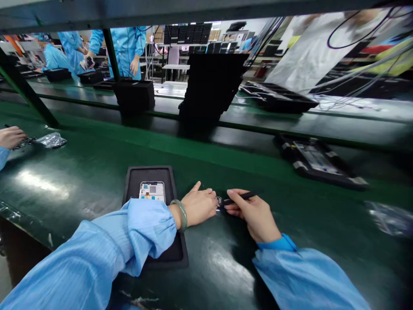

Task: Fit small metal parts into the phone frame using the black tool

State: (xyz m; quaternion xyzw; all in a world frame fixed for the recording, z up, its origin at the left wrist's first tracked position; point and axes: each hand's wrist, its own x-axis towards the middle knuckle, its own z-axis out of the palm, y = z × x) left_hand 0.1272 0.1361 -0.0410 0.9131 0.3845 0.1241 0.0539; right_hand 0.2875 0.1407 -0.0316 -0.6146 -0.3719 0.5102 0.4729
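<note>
On the green table (80, 172) the left hand (198, 206) presses curled fingers on a small part (220, 202) lying between both hands; the right hand (253, 213) pinches black tweezers (238, 198), tip at that part; just left, a phone (152, 191) lies in a black tray (134, 181); farther off stands a black stack (209, 86).

Small part (220, 201) between both hands too small to identify

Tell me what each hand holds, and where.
Right hand pinches black tweezers near their middle. Left hand presses a small part; its grip is unclear.
</note>
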